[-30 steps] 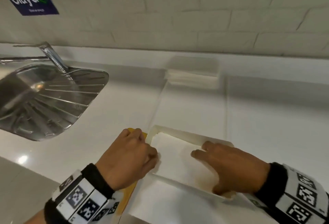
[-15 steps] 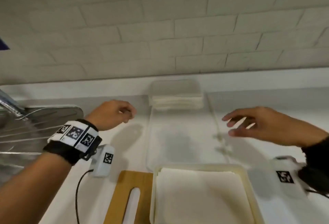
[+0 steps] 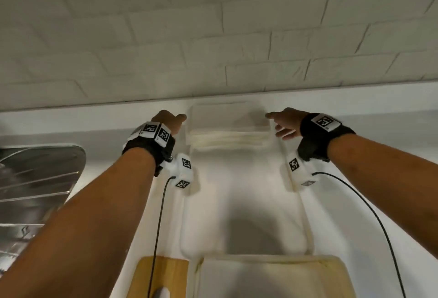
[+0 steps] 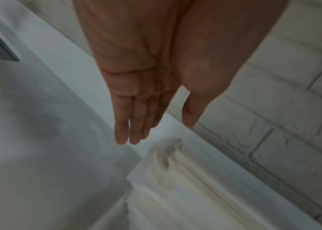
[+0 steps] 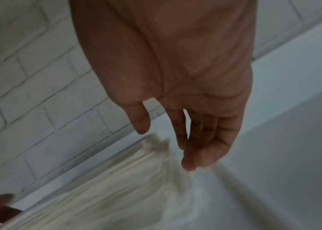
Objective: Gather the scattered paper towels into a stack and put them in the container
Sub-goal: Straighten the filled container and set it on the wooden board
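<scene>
Paper towels, a soft, light stack of cream folded sheets, lie on the white counter against the wall; left hand and right hand, both empty with fingers extended, flank its ends, likely best squeezed together.

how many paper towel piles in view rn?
2. One stack of paper towels against the back wall, between left hand and right hand; one in the container at bottom.
</scene>
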A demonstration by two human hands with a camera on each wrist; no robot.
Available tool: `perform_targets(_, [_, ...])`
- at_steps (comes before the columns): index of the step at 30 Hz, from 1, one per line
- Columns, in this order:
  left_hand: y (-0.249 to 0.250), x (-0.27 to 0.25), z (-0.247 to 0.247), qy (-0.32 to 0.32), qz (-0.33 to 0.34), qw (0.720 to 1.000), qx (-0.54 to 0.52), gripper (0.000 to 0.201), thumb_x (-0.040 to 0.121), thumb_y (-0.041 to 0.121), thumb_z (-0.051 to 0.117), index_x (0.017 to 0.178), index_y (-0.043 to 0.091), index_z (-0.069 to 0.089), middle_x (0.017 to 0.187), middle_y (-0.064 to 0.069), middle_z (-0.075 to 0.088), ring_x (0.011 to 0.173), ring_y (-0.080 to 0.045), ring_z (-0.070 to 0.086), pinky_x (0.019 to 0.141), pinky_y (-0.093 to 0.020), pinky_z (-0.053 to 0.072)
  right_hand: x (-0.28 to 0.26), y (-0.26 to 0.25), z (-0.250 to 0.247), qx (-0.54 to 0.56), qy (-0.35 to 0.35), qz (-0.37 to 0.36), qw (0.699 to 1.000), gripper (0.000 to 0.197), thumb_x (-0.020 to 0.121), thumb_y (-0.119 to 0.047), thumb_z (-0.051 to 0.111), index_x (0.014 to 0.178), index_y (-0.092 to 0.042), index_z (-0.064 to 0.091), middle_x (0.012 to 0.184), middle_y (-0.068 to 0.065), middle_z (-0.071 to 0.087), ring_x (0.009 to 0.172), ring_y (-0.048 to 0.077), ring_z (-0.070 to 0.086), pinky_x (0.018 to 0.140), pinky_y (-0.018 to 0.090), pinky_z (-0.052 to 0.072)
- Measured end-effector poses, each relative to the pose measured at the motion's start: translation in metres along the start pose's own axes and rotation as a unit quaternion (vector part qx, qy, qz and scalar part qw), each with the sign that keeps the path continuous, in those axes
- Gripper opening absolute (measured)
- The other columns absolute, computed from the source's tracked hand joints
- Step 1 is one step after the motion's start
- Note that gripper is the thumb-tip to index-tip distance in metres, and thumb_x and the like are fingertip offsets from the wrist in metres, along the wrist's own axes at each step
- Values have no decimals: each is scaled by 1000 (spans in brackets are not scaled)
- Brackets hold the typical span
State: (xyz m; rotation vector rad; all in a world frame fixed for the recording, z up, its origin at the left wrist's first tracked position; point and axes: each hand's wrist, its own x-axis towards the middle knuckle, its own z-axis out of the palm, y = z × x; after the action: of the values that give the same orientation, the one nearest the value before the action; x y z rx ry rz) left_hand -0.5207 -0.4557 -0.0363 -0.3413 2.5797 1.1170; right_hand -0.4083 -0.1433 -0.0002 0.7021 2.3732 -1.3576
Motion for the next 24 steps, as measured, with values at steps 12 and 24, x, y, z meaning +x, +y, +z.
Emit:
perform_targets(12, [40,-37,30,65,41,995,68,36,91,29,63,108,-3,69,108,-19,73,99,-38,70,90,-44,59,23,-4,31,-137,180,-156,962,46,90,-35,61,126,-6,54,130,18,46,123,38,45,101,40,40])
perform_targets(24, [33,-34,21,26,38,994,100,52,98,45,48,112,-1,68,117,-18,70,113,-36,64,102,-43,52,15,-55,35,30,101,-182,978,60,90,-21,62,140,-11,30,128,16,55,108,34,58,75,33,45])
